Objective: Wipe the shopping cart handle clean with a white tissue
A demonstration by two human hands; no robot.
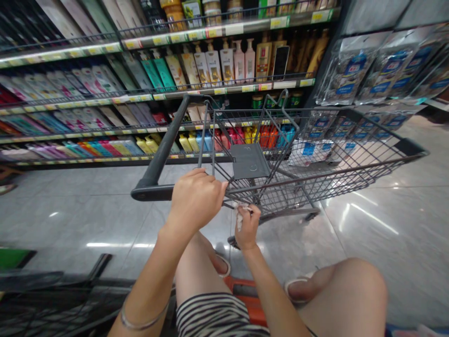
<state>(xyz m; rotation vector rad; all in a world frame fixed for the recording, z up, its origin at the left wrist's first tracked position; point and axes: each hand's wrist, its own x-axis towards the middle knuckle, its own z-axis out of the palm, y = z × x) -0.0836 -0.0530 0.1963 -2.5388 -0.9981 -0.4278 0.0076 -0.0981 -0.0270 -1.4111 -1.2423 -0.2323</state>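
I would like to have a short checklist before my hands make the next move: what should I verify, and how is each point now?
1. Left hand gripping the cart beside its handle: ok.
2. Right hand holding the white tissue or cloth: ok.
3. Tissue or cloth pressed against the frame: cannot tell.
4. Cart standing upright on the floor: ok.
5. Wheels secured against rolling: cannot tell.

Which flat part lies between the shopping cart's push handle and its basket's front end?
In the head view, the gray seat panel lies between the push handle and basket's front end.
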